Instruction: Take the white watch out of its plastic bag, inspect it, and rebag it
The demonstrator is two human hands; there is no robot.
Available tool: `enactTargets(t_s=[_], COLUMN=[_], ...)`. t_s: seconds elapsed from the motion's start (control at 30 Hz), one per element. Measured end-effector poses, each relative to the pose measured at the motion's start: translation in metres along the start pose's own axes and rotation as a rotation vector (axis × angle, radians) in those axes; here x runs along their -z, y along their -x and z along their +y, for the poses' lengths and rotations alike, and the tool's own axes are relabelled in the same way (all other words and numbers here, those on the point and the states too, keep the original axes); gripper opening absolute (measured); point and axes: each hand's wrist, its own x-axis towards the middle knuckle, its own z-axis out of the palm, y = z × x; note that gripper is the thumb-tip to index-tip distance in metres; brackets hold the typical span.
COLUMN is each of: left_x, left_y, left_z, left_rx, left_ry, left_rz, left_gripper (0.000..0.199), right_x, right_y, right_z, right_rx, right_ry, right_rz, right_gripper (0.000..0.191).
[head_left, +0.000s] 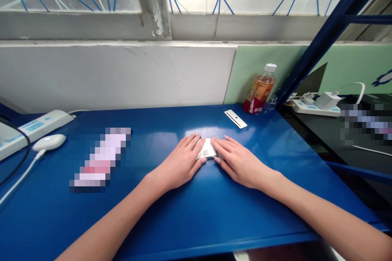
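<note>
A small silvery-white packet [207,149] lies flat on the blue desk [196,220], between my two hands. My left hand [183,162] rests palm down over the packet's left edge, its fingers stretched out. On the packet's right edge lies my right hand [237,158], also palm down with fingers extended. The middle of the packet shows between the hands; its side edges are hidden under the fingers. Beyond my right hand is a flat white card [235,118] with a dark line along it.
A bottle [259,89] with a white cap stands at the back right. On the left are a pixelated flat object [102,159], a white corded device [49,142] and a power strip [39,128]. A blue metal frame [321,34] slants up on the right.
</note>
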Motion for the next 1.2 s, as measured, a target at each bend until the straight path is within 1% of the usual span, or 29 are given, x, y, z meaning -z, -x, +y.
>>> enactTargets(t_s=[0.2,0.3,0.43,0.57,0.7,0.87,0.93,1.1,1.2], left_x=[0.0,-0.001,-0.001,0.002,0.007,0.014,0.016,0.02,0.018], left_y=[0.001,0.001,0.001,0.002,0.003,0.004,0.004,0.007,0.007], left_z=[0.0,-0.001,0.0,0.001,0.004,0.006,0.006,0.001,-0.002], left_rx=[0.01,0.004,-0.003,-0.036,-0.071,-0.135,-0.123,-0.054,0.014], left_ry=[0.013,0.021,0.043,0.097,0.19,0.224,0.218,0.218,0.314], left_rz=[0.013,0.032,0.053,0.063,0.113,0.174,0.192,0.205,0.294], left_gripper=[0.054,0.053,0.053,0.05,0.047,0.045,0.045,0.047,0.055], right_x=[0.008,0.013,0.013,0.008,0.008,0.019,0.023,0.029,0.031], right_y=[0.003,0.002,0.001,0.001,-0.001,-0.002,-0.002,-0.002,-0.004], right_z=[0.003,0.01,0.024,0.034,0.034,0.03,0.028,0.026,0.026], right_rx=[0.002,0.004,-0.06,-0.059,-0.047,-0.039,-0.068,-0.221,-0.32], right_ry=[-0.055,-0.106,-0.112,-0.14,-0.195,-0.262,-0.321,-0.483,-0.617], right_rz=[-0.051,-0.035,0.053,0.115,0.178,0.304,0.364,0.479,0.508], right_gripper=[0.056,0.051,0.04,0.041,0.033,0.02,0.016,0.011,0.016])
